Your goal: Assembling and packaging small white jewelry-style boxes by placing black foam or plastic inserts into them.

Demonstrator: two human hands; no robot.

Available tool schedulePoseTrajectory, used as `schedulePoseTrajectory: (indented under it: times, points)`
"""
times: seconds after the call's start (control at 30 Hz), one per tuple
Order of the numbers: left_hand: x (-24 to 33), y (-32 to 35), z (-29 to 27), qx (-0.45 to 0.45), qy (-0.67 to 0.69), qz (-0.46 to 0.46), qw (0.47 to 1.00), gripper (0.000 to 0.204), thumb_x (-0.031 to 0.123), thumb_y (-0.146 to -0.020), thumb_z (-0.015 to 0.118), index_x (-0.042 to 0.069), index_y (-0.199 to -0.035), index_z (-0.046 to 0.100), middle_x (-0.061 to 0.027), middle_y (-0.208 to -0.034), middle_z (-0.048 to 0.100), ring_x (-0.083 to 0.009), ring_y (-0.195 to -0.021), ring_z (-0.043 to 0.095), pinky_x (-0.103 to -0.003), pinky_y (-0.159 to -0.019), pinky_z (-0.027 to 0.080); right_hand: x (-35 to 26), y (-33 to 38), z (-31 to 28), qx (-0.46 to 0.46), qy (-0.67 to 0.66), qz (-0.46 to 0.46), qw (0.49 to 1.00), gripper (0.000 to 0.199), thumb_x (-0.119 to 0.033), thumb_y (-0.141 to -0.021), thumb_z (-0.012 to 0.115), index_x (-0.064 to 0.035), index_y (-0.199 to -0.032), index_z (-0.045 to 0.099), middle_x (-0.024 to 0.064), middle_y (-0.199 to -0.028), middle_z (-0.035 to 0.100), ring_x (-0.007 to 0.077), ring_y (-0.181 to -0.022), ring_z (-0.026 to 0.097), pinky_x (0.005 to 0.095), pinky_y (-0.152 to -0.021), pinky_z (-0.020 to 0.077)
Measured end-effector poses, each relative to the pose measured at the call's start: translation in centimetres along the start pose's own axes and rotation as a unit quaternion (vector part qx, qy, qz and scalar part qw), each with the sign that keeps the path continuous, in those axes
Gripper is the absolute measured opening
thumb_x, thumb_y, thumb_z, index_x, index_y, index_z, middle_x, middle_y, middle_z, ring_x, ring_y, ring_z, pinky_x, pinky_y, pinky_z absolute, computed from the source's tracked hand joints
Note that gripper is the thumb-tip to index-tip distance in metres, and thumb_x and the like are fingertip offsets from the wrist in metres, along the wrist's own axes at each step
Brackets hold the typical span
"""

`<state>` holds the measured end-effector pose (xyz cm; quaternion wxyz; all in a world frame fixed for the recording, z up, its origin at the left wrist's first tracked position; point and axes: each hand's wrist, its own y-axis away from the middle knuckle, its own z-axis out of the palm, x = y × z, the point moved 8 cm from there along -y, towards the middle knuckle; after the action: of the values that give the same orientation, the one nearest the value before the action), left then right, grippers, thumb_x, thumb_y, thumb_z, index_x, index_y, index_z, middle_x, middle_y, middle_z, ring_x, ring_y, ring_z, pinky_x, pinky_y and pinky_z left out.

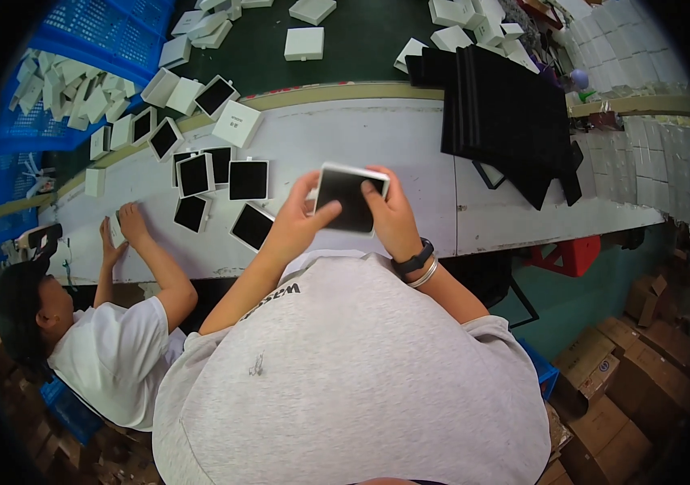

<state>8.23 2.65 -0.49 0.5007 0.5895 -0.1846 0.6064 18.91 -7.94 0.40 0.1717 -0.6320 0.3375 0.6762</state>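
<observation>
A small square white box (348,204) with a black inner face is held over the white table, close in front of my body. My left hand (300,217) grips its left side, the thumb lying on the black face. My right hand (393,212) closes round the right side, its thumb pressing near the upper right corner. Just left of my left hand lie similar white-rimmed boxes with black faces (249,179), some leaning on one another. A closed white box (237,124) rests behind them. The undersides of my fingers are hidden.
A stack of black sheets (506,113) lies to the right on the white table (361,121). Blue crates (98,36) with white boxes stand at the far left. A co-worker (111,339) at the left handles a small white piece. Cardboard boxes (587,364) fill the floor lower right.
</observation>
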Motion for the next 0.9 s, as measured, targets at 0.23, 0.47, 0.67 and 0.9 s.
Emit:
schedulePoseTrajectory:
  times: [0.23,0.47,0.67,0.9]
  points:
    - [-2.5,-1.8,-1.3,-0.004,-0.014,-0.081,0.997,0.052,-0.001,-0.088,0.056,0.002,-0.136,0.036,-0.0099,-0.119,0.054,-0.0141,-0.107,0.054,-0.025,-0.084,0.045,3.0,-3.7,-0.8,0.024,-0.063,0.068,0.995,0.037,-0.02,-0.091,0.06,-0.0041,-0.122,0.047,0.0108,-0.1,0.062,0.0183,-0.09,0.06,0.0295,-0.078,0.048]
    - [-3.2,-5.0,-7.2,0.062,-0.253,-0.189,0.947,0.049,0.013,-0.085,0.065,0.009,-0.132,0.049,-0.0111,-0.106,0.061,-0.0189,-0.099,0.058,-0.029,-0.082,0.047,5.2,-8.7,2.0,-0.238,0.097,0.135,0.957,0.057,-0.024,-0.081,0.071,-0.0059,-0.127,0.042,0.0165,-0.111,0.06,0.0308,-0.1,0.06,0.0377,-0.086,0.0471]
    - [3.7,-14.3,-8.4,-0.028,-0.69,0.069,0.72,0.065,0.015,-0.078,0.069,0.01,-0.137,0.042,-0.0149,-0.138,0.042,-0.0367,-0.124,0.042,-0.044,-0.104,0.035,0.2,-22.4,-11.9,0.159,0.526,-0.227,0.804,0.067,-0.018,-0.069,0.078,-0.0075,-0.128,0.047,0.0135,-0.125,0.051,0.0327,-0.121,0.043,0.0433,-0.103,0.034]
    - [7.2,-35.3,-9.4,0.176,-0.652,0.248,0.694,0.093,0.03,-0.058,0.085,0.013,-0.138,0.04,-0.0132,-0.138,0.042,-0.0354,-0.129,0.035,-0.046,-0.106,0.032,2.1,-30.6,-16.4,0.044,0.607,-0.137,0.782,0.046,-0.019,-0.078,0.071,-0.0084,-0.121,0.056,0.0114,-0.12,0.057,0.0296,-0.116,0.05,0.0415,-0.097,0.0406]
